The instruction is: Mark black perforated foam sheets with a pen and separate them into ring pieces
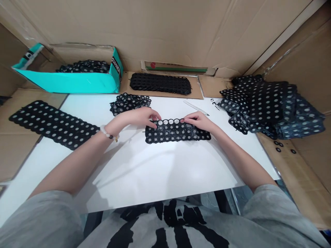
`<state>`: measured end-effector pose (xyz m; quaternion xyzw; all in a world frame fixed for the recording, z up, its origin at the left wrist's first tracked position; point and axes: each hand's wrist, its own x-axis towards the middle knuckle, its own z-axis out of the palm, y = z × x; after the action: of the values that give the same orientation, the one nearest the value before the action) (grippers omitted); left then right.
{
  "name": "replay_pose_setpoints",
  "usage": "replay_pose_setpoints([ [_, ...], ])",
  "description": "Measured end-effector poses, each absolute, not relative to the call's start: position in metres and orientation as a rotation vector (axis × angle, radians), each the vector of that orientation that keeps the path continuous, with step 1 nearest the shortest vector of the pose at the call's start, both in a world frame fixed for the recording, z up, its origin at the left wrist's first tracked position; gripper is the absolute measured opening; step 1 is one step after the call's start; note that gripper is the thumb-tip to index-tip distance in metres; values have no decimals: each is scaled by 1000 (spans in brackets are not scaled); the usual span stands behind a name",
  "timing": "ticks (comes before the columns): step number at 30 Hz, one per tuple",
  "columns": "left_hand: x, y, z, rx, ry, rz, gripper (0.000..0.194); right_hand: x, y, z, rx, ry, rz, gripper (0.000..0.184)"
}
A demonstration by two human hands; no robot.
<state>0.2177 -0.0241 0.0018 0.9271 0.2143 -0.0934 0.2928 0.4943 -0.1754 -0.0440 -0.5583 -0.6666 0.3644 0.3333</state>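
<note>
A black sheet of joined rings [178, 132], with rows of round holes, lies on the white table in front of me. My left hand [143, 117] is at its upper left edge, thumb on the sheet and fingers curled over the rim. At the upper right edge, my right hand [198, 121] pinches the sheet between thumb and fingers. Between the hands the top row of rings is lifted a little, and its holes show white. Just behind my left hand sits a heap of loose black rings [129, 103].
A longer perforated black sheet [54, 124] lies at left. Behind stand a turquoise box [77, 82] holding black pieces and a stack of black sheets [160, 83]. A white pen [196, 107] lies near a large black pile [269, 103] at right. Cardboard walls [181, 31] surround the table.
</note>
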Motion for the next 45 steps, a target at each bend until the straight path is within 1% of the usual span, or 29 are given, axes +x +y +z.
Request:
replay_pose_setpoints([
  [2, 220, -28, -3, 2489, 586, -243, 37, 500, -176, -40, -1535, -1805, 851, 36],
  [4, 221, -29, -5, 2471, 586, -205, 29, 503, -177, -34, -1676, -1905, 668, 29],
  [6, 221, -27, -5, 2418, 584, -144, 30, 499, -179, -26, -1812, -1982, 420, 26],
  [8, 222, -25, -3, 2347, 579, -101, 34, 488, -178, -19, -1840, -2006, 215, 29],
  [9, 223, -25, -2, 2312, 563, -98, 36, 479, -177, -17, -1800, -2009, 165, 31],
  [11, 224, -26, 0, 2253, 519, -111, 41, 459, -172, -14, -1665, -2041, 201, 36],
  [13, 225, -28, 2, 2214, 491, -113, 44, 439, -165, -16, -1565, -2075, 312, 41],
  [14, 225, -29, 2, 2199, 487, -110, 46, 431, -161, -20, -1544, -2090, 388, 41],
  [18, 225, -31, 2, 2197, 496, -110, 50, 418, -149, -38, -1497, -2071, 618, 20],
  [21, 226, -32, -1, 2255, 553, -91, 48, 421, -148, -49, -1428, -1970, 737, 28],
  [28, 227, -34, -11, 2197, 699, 251, 45, 423, -150, -54, -1399, -1821, 862, 34],
  [33, 221, -28, -5, 2183, 766, 376, 37, 424, -148, -56, -1421, -1755, 910, 36],
  [37, 196, 5, 8, 2265, 1146, 713, 24, 425, -150, -55, -1429, -1736, 924, 33],
  [38, 188, 15, 11, 2279, 1245, 763, 23, 425, -151, -55, -1431, -1734, 922, 32],
  [41, 170, 39, 14, 2342, 1431, 502, 23, 426, -153, -55, -1441, -1693, 915, 31],
  [43, 168, 43, 13, 2454, 1474, 330, 30, 427, -153, -57, -1447, -1675, 901, 32],
  [45, 174, 36, 13, 2556, 1415, 259, 40, 428, -152, -59, -1433, -1668, 886, 31],
])
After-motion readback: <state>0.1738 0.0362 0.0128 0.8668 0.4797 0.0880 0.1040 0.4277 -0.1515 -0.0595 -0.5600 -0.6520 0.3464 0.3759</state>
